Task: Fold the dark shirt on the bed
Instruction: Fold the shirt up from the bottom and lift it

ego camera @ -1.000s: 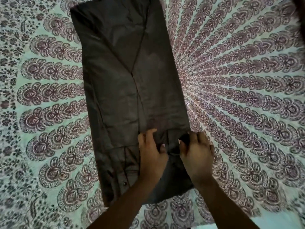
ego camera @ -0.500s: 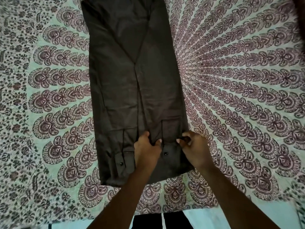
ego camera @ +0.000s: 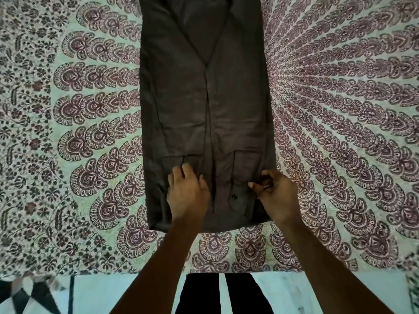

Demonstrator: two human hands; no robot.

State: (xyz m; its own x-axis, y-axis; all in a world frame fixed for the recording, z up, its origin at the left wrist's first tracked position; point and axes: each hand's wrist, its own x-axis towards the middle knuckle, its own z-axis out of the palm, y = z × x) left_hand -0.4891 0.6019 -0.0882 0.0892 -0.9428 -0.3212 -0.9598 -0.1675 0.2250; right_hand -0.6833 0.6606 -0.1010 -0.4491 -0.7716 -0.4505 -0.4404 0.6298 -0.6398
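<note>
dark shirt (ego camera: 204, 105) lengthwise on patterned bedspread (ego camera: 340, 109), left hand (ego camera: 187, 193) flat and released on near hem, right hand (ego camera: 275, 196) pinching near right edge

shirt (ego camera: 204, 109) lengthwise on bedspread (ego camera: 340, 109), left hand (ego camera: 187, 193) and right hand (ego camera: 275, 196) at its near end

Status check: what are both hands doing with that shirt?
Left hand flat on dark shirt. Right hand pinching its right edge. Nothing in the way.
</note>
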